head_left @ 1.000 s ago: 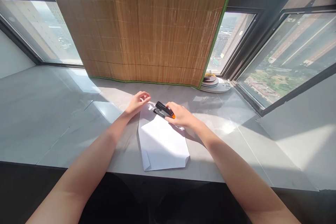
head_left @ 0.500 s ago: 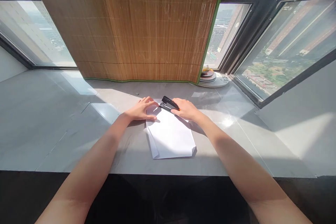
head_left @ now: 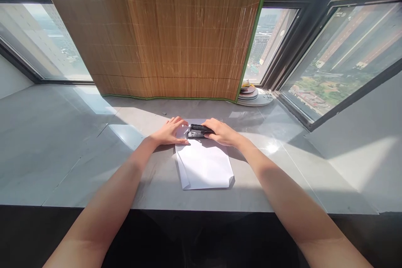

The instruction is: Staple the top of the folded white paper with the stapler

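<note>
White paper (head_left: 205, 169) lies on the pale ledge, its lower corners slightly creased or lifted. My left hand (head_left: 171, 131) rests at the paper's upper left edge, thumb and fingers spread apart on either side of the corner. A black stapler (head_left: 197, 127) is gripped from its right end by my right hand (head_left: 221, 132), fingers on top and thumb below. It lies nearly level above the top part of the paper, its two arms apart and its front end pointing at my left hand. Whether paper sits between its arms I cannot tell.
A bamboo blind (head_left: 185, 33) hangs down to the back of the ledge (head_left: 78, 146). Beside its lower right corner stands a stack of plates (head_left: 251, 95). Dark-framed windows (head_left: 348, 58) border the ledge, whose front edge drops to a dark area.
The stapler has turned from slanting up-left to nearly level and moved slightly down over the paper with my right hand. My left hand and the paper have barely moved.
</note>
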A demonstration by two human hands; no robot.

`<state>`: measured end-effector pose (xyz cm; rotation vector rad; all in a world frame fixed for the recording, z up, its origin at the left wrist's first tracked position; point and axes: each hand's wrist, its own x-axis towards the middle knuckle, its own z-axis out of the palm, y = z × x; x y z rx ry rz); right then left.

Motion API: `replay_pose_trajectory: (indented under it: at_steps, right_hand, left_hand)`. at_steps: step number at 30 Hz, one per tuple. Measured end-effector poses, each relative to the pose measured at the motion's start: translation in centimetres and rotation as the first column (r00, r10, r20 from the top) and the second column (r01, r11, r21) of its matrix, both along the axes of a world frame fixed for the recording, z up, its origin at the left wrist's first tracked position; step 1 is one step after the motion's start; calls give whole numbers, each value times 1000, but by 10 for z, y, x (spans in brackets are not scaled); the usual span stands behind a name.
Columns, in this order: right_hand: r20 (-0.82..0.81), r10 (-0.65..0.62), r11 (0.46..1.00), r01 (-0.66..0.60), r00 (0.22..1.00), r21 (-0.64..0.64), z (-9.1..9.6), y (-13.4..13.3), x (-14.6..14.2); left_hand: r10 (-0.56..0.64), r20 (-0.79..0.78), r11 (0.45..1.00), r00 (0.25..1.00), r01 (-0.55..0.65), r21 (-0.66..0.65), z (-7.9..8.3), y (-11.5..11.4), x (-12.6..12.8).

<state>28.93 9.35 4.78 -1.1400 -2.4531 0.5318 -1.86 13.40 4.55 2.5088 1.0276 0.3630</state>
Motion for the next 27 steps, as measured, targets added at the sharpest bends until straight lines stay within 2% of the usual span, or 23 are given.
replay_pose_trajectory:
  at_steps: [3,5,8,9,11,14,17,19,23,27]
  right_hand:
    - [-63,4,999,-7,998,-46,-4,5,4]
    - [-175,-34,994,15,984,-108,-5,8,8]
    - [-410,-244,954,141,879,-264,1,10,14]
    - [-463,-316,925,159,828,-346,4,9,16]
    - [-493,-405,845,108,770,-525,10,6,20]
    - [-459,-425,689,-50,780,-723,15,1,24]
    - [-429,-460,560,-121,778,-820,12,1,27]
    - [-424,-462,511,-157,779,-845,8,3,29]
    - [-433,-410,449,-235,803,-862,6,7,32]
    - [-420,-457,404,-238,784,-883,10,7,35]
  left_hand:
    - [-3,7,1000,1000,3,-2,0,-1,0]
    - [-2,11,1000,1000,2,5,0,0,0]
    - [-27,22,999,999,26,27,0,1,-1]
    - [-46,27,998,999,45,34,0,2,-1]
    - [-93,42,995,995,92,31,1,4,-2]
    - [-133,75,991,988,135,-9,2,5,-3]
    - [-136,91,990,986,139,-30,1,5,-5]
    - [-139,95,989,986,143,-36,1,5,-5]
    - [-130,98,990,987,135,-43,-1,6,-6]
    - [-119,87,992,989,123,-40,-2,7,-6]
